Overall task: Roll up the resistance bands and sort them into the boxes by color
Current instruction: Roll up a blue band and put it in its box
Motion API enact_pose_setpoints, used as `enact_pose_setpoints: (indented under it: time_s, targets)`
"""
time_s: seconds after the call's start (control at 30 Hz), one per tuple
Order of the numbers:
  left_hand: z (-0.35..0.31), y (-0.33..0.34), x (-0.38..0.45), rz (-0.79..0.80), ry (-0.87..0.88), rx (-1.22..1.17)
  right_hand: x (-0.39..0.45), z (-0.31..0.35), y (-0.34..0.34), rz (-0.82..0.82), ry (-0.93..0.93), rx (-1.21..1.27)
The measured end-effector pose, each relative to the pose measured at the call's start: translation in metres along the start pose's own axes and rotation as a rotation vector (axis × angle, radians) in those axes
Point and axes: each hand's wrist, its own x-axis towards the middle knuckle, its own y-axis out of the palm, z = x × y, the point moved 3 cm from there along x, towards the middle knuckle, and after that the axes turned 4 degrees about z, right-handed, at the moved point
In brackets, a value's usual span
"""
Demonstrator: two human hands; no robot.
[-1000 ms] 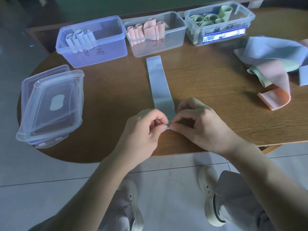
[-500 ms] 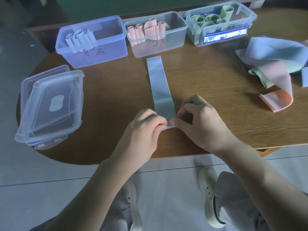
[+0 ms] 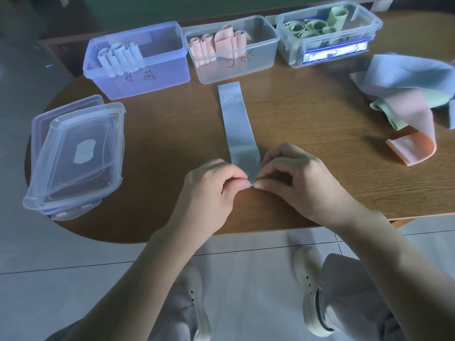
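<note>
**Two hands pinch the near end of a blue band**

A long flat light-blue stretchy band (image 3: 236, 124) lies straight on the brown wooden table (image 3: 320, 119). It has "20" printed near its far end. The far end lies just in front of the middle box. The near end is lifted a little off the table.

The left hand (image 3: 209, 190) pinches the near end of the band between thumb and curled fingers. The right hand (image 3: 295, 183) pinches the same end from the other side. The two thumbs almost touch.

Three see-through plastic boxes stand in a row at the back of the table. The bluish plastic box on the left (image 3: 138, 77) holds rolled pale-blue bands (image 3: 120, 57). The clear box in the middle (image 3: 258, 57) holds rolled pink bands (image 3: 216, 45). The clear box on the right (image 3: 364, 23) holds rolled green bands (image 3: 307, 28).

A loose heap of blue, pink and green bands (image 3: 406, 94) lies on the right side of the table, well apart from the hands. A stack of clear plastic lids (image 3: 73, 156) sits on the left edge of the table.
</note>
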Motion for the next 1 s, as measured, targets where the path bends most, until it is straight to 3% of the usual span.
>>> enact_pose_setpoints:
  time_s: [0.23,0.6,0.8,1.0]
  targets:
    - [-0.004,0.003,-0.003,-0.061,-0.011,0.017,0.003,0.000,-0.001,-0.013,-0.005,-0.030]
    - [0.001,0.002,-0.001,0.007,0.036,0.039,0.009,0.003,0.000,-0.103,0.106,-0.008]
    - [0.005,0.002,0.003,-0.029,-0.025,-0.014,0.008,0.001,-0.001,0.011,0.052,0.013]
    - [0.001,-0.001,0.005,-0.097,-0.082,-0.020,0.011,-0.002,0.002,-0.024,0.066,-0.026]
